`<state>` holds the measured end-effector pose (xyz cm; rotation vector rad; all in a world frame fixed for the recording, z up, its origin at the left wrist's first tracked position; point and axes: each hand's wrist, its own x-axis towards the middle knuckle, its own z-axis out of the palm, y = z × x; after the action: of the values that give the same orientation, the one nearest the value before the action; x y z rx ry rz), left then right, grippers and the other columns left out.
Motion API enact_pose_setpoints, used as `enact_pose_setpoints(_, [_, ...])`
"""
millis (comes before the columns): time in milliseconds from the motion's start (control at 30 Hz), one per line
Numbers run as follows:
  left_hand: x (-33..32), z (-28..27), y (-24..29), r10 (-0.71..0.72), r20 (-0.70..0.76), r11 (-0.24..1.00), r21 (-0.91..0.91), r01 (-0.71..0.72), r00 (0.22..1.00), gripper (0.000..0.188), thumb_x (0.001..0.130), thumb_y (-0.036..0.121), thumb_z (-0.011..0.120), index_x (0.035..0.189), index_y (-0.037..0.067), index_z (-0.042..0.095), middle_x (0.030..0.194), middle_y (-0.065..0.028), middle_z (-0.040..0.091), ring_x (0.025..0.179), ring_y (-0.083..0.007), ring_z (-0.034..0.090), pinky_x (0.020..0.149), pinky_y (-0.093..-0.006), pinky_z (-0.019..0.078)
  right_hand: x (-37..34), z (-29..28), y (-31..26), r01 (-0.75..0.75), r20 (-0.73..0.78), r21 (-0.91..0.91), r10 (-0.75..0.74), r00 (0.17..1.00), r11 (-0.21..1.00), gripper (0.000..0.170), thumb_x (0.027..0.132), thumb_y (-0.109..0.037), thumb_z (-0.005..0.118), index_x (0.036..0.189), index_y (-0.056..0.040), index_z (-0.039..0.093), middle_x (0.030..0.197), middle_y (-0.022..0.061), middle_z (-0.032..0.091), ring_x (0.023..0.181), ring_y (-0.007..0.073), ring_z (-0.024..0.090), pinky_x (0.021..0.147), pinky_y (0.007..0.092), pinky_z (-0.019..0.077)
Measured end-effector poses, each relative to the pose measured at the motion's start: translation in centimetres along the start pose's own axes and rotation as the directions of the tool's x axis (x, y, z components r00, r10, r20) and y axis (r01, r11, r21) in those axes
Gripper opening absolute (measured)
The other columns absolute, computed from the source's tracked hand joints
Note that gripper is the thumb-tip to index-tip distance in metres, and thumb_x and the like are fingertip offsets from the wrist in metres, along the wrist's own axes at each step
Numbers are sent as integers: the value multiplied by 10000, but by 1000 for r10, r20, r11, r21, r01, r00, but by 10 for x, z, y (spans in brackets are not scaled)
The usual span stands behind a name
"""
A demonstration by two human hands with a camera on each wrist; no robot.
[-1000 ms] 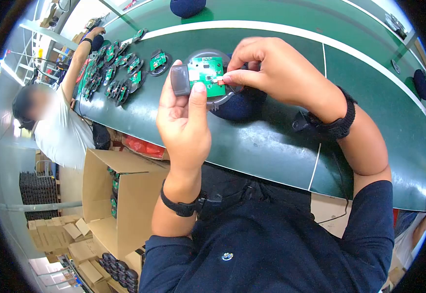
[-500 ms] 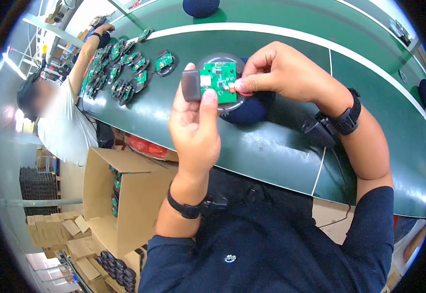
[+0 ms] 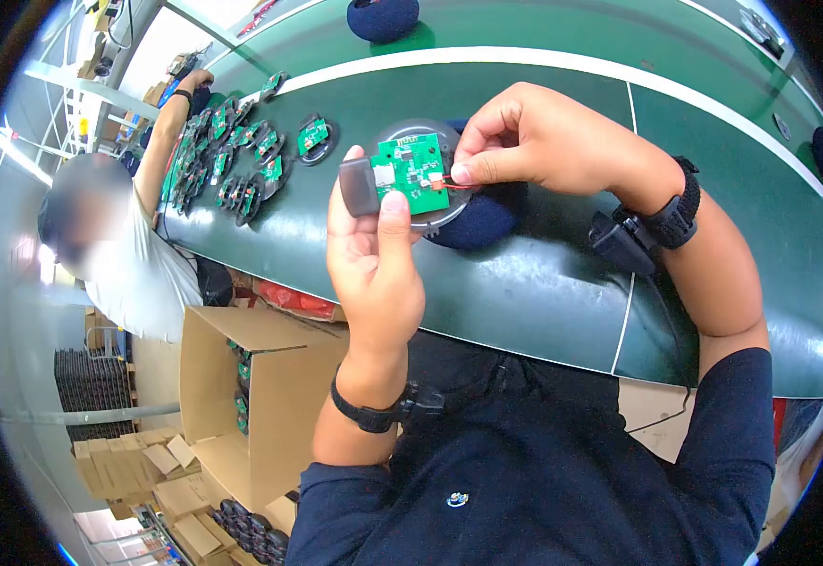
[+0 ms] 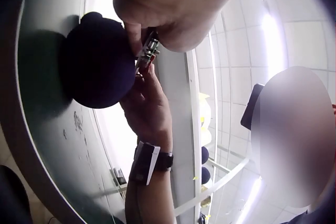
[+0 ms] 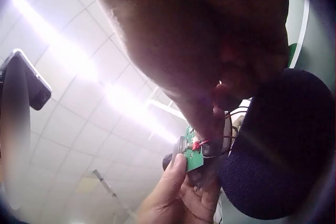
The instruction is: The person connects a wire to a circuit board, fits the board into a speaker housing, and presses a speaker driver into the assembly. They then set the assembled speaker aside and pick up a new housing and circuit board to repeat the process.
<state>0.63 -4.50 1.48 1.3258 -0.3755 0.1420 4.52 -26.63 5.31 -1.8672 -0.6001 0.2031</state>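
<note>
My left hand (image 3: 377,274) grips a green circuit board (image 3: 413,170) between thumb and fingers, with a dark block (image 3: 359,187) at the board's left edge. Behind the board sits a round dark plastic base (image 3: 410,126). Thumb and forefinger of my right hand (image 3: 536,141) pinch a thin red wire (image 3: 458,187), which runs from a small connector (image 3: 436,181) on the board's right side. A navy fabric-covered ball (image 3: 482,222) lies beneath, and dark wires (image 5: 239,110) show beside the base in the right wrist view.
Several round bases with green boards (image 3: 223,141) crowd the table's left end. Another base with a board (image 3: 315,139) lies nearer. A second navy ball (image 3: 383,17) stands at the back. An open cardboard box (image 3: 279,396) stands below left, and another person (image 3: 147,264) reaches over the table.
My right fingertips, earlier right at the connector, have drawn back slightly to the right, and the red wire now shows between them and it. My left hand keeps its hold on the board.
</note>
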Motion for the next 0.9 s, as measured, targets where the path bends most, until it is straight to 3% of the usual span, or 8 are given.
enact_pose_setpoints(300, [-1,0,-3,20,0,1000,1,-20,1000,489,1078,108,526,1528,14,360,1358,-176,588,1182,-251,652,986,-412,585,-1,8,-2,-27,-65,-27,25,998,999,245,916,-243,791,907,1,764,752,-9,697,714,54,585,687,246,473])
enact_pose_setpoints(900, [7,-5,6,-22,59,986,165,12,998,467,1070,87,529,1507,3,390,1337,-173,607,1167,-241,663,981,-391,582,-1,17,5,-23,-216,-172,-15,976,985,267,876,-249,805,861,14,764,664,51,660,620,98,542,609,299,456])
